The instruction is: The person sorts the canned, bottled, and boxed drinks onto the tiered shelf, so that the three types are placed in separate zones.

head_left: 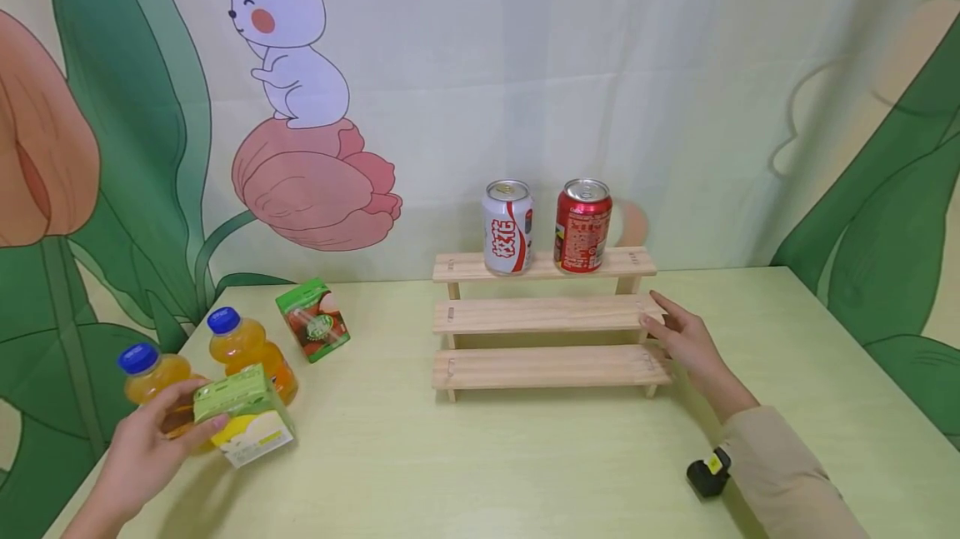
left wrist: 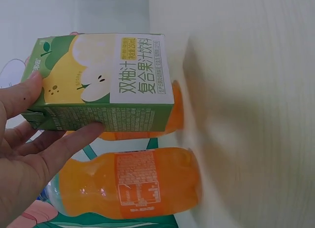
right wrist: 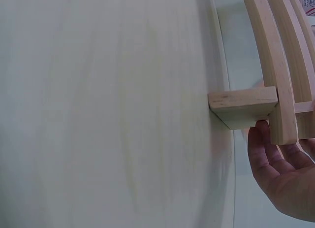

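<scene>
My left hand [head_left: 146,447] grips a green and yellow juice carton [head_left: 243,416], tilted on its side and raised above the table. In the left wrist view the thumb is on one face of the carton [left wrist: 98,82] and fingers support it from below. Right behind it stand two orange drink bottles with blue caps, one bottle [head_left: 281,372] farther back and another [head_left: 153,376] partly covered by my hand. My right hand [head_left: 690,343] holds the right end of a three-step wooden rack [head_left: 525,318], fingers curled by its side supports [right wrist: 243,107].
On the rack's top step stand a white can [head_left: 507,231] and a red can [head_left: 583,227]. A green and red carton [head_left: 315,321] leans back left of the rack. Near the right sleeve is a small black object [head_left: 707,476]. A printed curtain [head_left: 450,106] hangs behind the table.
</scene>
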A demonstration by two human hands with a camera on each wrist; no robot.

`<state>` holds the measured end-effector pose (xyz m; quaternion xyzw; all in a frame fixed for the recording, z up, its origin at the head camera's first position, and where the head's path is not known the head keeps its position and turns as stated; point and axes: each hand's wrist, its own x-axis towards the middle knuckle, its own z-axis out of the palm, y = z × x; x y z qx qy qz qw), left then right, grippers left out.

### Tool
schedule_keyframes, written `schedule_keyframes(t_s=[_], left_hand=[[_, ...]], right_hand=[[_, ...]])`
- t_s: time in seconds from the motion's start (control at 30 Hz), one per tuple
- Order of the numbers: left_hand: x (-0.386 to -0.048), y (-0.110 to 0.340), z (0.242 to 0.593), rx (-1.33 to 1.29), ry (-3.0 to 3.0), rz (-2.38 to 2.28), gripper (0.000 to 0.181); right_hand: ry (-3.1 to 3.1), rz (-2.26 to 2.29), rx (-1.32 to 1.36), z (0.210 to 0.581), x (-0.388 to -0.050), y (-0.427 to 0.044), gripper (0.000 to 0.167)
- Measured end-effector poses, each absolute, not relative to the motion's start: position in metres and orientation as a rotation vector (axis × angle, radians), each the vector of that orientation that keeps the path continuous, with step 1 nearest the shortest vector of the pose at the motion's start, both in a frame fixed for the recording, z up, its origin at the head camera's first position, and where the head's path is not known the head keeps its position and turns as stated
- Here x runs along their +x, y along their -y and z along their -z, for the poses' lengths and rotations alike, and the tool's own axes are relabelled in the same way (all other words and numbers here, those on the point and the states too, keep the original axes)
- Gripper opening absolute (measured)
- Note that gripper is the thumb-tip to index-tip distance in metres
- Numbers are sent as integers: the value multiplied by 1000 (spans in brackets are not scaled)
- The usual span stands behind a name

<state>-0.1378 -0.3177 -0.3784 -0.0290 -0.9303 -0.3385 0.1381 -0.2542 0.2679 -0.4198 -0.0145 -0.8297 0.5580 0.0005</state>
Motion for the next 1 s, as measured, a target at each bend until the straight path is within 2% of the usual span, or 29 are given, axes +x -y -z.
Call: schedule_keyframes(t_s=[1.0], left_hand=[[-138, 299, 337, -206, 2582, 976, 45]], right_hand=[[2599, -1734, -67, 419, -254, -267, 65]])
